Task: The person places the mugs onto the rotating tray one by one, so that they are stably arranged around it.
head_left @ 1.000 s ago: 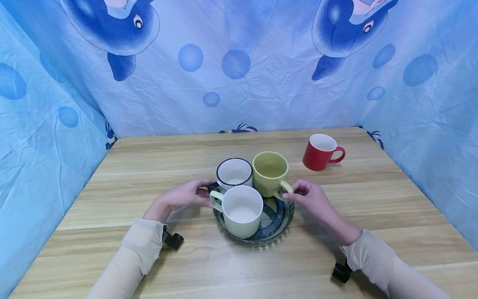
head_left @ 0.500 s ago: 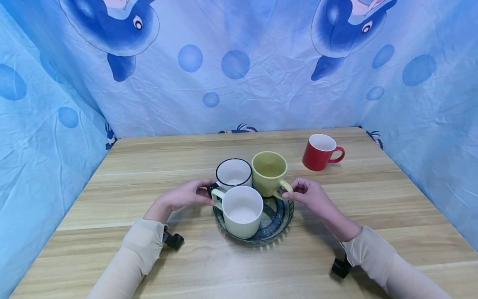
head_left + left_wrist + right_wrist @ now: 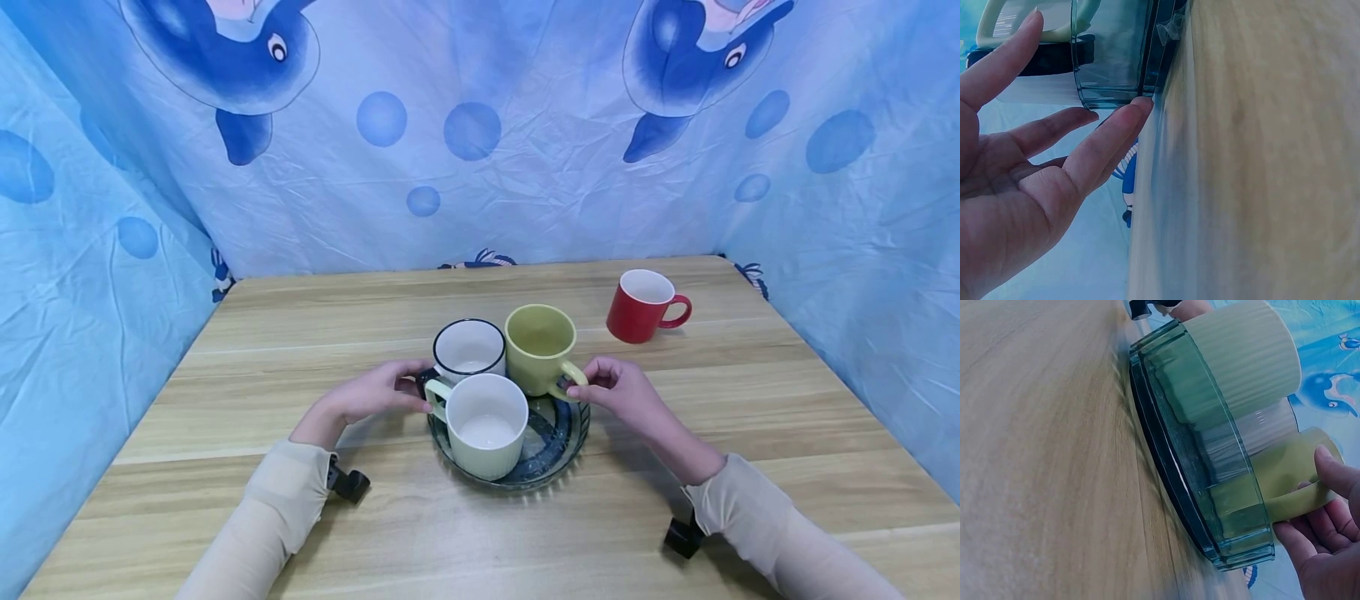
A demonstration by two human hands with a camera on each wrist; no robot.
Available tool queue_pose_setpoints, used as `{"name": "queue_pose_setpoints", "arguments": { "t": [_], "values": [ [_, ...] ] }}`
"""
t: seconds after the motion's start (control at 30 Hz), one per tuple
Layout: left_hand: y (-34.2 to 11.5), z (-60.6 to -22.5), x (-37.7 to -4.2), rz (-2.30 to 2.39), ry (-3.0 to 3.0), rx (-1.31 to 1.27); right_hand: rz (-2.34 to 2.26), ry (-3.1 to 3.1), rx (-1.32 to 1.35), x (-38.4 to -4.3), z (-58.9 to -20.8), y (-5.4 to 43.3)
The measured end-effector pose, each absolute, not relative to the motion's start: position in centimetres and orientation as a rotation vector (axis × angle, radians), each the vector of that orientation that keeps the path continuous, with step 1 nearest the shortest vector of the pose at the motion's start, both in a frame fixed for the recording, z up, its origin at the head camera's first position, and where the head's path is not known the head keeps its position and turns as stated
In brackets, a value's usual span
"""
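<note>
A round blue-tinted glass dish (image 3: 553,437) bears three mugs. In front stands a pale ribbed mug (image 3: 486,454); behind it are a white mug with a black rim (image 3: 470,354) and a yellow-green mug (image 3: 538,371). My left hand (image 3: 371,393) is at the dish's left side; in the left wrist view its fairly straight fingers (image 3: 1100,147) touch the glass wall, and the thumb lies by the pale mug's handle (image 3: 988,28). At the right, my right hand (image 3: 628,398) pinches the yellow-green mug's handle (image 3: 1300,501) between thumb and curled fingers.
A red mug (image 3: 641,312) stands apart at the back right of the wooden table (image 3: 337,533), its handle pointing right. A blue curtain (image 3: 480,225) with a dolphin print hangs behind and along both sides.
The pale mug's handle and my left thumb have shifted very slightly. My right hand keeps its hold on the yellow-green mug's handle, and the dish stays in place.
</note>
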State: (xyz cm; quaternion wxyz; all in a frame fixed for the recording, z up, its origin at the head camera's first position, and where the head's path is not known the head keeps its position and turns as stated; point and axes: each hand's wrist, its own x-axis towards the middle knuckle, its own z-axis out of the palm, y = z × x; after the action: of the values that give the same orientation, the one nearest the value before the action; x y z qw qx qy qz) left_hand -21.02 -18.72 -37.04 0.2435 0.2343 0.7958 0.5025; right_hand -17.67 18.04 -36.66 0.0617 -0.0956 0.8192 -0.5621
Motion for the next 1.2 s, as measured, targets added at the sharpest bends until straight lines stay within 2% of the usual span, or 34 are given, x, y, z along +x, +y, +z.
{"name": "queue_pose_setpoints", "arguments": {
  "t": [0.7, 1.2],
  "values": [
    [-18.6, -36.7, -20.9, 1.327, 2.147, 0.631, -1.647, 2.557, -0.133, -19.1, -36.5, 19.0],
    [-19.6, -36.6, -21.1, 1.377, 1.998, 0.671, -1.642, 2.643, -0.139, -20.3, -36.0, 19.7]
  ]
}}
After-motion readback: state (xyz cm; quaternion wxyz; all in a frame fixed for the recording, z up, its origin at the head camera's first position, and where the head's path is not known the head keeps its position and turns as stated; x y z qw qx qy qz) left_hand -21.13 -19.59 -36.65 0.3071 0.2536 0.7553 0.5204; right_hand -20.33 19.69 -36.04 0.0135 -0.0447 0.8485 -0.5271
